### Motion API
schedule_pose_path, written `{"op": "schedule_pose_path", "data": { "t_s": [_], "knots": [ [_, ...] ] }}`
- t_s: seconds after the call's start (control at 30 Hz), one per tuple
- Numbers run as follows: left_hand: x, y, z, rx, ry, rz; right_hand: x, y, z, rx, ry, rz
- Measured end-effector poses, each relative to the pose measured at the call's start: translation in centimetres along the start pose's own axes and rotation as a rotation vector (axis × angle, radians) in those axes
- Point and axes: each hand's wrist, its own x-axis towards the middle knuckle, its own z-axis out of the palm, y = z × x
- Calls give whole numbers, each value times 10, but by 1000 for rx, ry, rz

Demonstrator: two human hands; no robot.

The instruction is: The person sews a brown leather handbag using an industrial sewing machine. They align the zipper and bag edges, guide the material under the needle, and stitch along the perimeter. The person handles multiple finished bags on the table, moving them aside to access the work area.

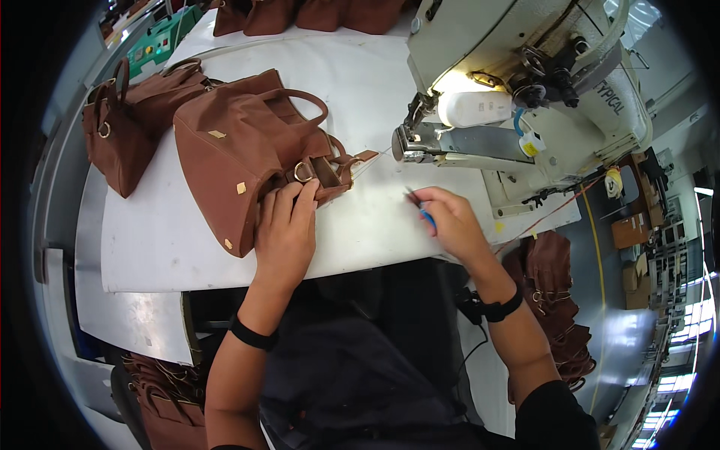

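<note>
A brown handbag (225, 142) lies on its side on the white tabletop, its base with small gold feet turned to the left. My left hand (289, 225) grips the bag's near side by a gold D-ring (303, 172), fingers bent over the edge. Thin threads (369, 164) run from the bag's open end up to the arm of the sewing machine (457, 142). In my right hand (450, 225), to the right of those threads, is a pair of thread snips (426, 216) with a blue part; its dark tip looks blurred and points up-left, apart from the bag.
Another brown bag (124, 135) rests at the left, and several more (315, 15) stand along the far edge. A green device (161, 41) sits at far left. Brown bags (551, 292) are piled low on the right, others (169, 405) below the table at left.
</note>
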Motion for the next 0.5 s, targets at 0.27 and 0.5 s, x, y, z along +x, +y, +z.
{"op": "schedule_pose_path", "data": {
  "t_s": [0.27, 0.5],
  "knots": [
    [4, -2, 1, -21, 28, 35, 17, -41, 75, -21, -59, -183],
    [5, -4, -1, -57, 54, 21, 14, -49, 88, -77, -15, -247]
  ]
}}
